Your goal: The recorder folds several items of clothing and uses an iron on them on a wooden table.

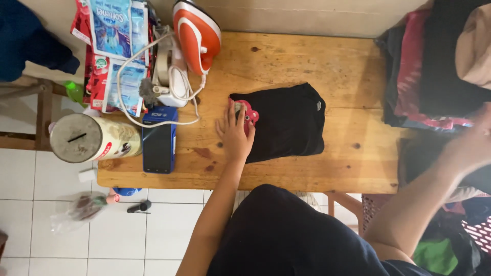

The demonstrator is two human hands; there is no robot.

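The right hand [473, 145] was blurred at 3 o'clock, and its fingers ran off the frame edge, so its grip could not be told. The pile of clothes [434, 61] at 2 o'clock was cut by the top and right edges. The left hand [235, 133] hid part of the pink patch [250, 115] on the folded black garment [286, 122]. The dark blue cloth [25, 41] at 10 o'clock was cut by the left edge.

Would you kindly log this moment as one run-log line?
left hand: flat on folded black garment | right hand: at clothes pile, blurred | iron: upright on table
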